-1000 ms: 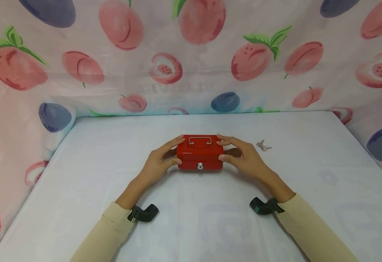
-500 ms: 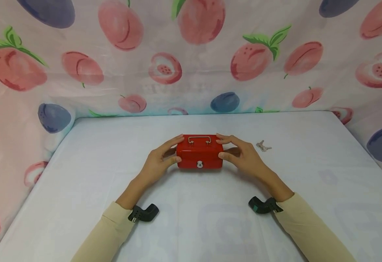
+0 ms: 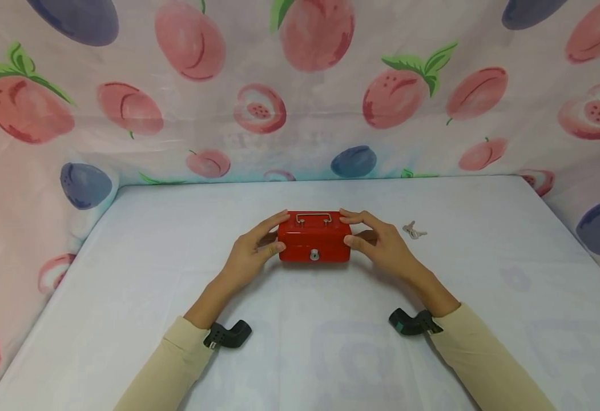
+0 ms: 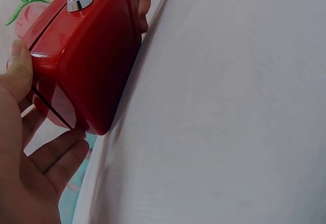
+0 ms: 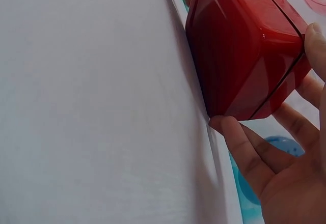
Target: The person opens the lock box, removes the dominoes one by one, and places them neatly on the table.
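A small red metal cash box (image 3: 314,240) sits in the middle of the head view, its lid closed. On top is a thin wire handle (image 3: 314,216); a silver key lock (image 3: 314,254) is on the front. My left hand (image 3: 245,251) grips the box's left end, thumb (image 4: 19,63) at the front edge and fingers spread along the side and top. The right hand (image 3: 384,242) holds the opposite end the same way, some fingertips (image 5: 232,124) at the lower edge. Whether the underside is fully off the table is hard to tell.
A few small silver keys (image 3: 414,230) lie together right of the box, beyond the right hand. White cloth covers the table (image 3: 300,342). Fruit-patterned fabric (image 3: 300,137) hangs behind it. Each wrist wears a black camera mount (image 3: 230,334).
Both hands keep their hold on the cash box. Its front bottom edge and lock have shifted slightly upward in the head view, showing a little less front. The keys stay put.
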`<act>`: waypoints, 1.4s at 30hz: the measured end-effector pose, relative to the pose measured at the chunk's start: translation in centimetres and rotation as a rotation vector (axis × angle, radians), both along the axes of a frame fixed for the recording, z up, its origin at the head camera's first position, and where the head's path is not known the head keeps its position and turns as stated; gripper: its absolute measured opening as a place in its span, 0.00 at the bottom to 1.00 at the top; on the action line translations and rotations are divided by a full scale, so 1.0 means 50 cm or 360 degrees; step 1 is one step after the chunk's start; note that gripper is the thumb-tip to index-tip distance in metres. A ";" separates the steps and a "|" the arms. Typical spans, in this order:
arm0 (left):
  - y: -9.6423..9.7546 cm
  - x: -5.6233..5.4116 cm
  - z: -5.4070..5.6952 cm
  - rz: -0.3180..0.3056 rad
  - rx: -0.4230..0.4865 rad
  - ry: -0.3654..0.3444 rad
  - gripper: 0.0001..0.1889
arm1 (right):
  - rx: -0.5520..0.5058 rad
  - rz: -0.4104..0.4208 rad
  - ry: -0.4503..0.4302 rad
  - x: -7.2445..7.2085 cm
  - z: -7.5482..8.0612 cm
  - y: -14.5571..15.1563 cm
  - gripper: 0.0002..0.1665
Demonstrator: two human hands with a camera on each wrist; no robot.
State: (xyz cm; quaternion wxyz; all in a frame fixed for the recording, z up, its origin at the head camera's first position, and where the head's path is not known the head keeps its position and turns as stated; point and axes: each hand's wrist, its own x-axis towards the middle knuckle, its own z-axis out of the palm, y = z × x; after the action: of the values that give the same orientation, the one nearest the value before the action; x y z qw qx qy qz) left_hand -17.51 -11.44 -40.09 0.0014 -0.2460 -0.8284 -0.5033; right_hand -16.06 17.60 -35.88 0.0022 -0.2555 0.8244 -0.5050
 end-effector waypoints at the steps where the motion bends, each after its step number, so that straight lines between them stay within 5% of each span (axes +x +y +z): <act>1: 0.001 0.000 0.001 0.0006 -0.0005 -0.0003 0.31 | -0.0006 -0.0003 -0.0013 0.000 0.000 0.000 0.22; 16: 0.002 0.001 0.006 0.0028 -0.0060 0.0044 0.30 | 0.0015 0.0001 -0.0029 0.002 -0.001 0.000 0.23; 25: 0.003 0.000 0.007 0.0036 -0.0081 0.0051 0.30 | 0.0032 0.0182 -0.0028 -0.013 -0.032 0.021 0.42; 32: 0.004 0.002 0.005 0.0056 -0.0077 0.0061 0.29 | 0.0082 0.0220 0.0130 -0.008 -0.024 0.014 0.47; 42: 0.004 0.000 -0.007 0.0011 -0.0004 0.0192 0.30 | 0.0147 0.0219 0.0343 -0.033 -0.084 0.027 0.45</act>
State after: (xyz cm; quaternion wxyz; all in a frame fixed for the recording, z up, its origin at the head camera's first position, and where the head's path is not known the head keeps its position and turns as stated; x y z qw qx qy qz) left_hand -17.51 -11.22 -40.41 0.0527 -0.2731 -0.8282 -0.4865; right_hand -17.73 18.95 -40.07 -0.0400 -0.3638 0.8229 -0.4347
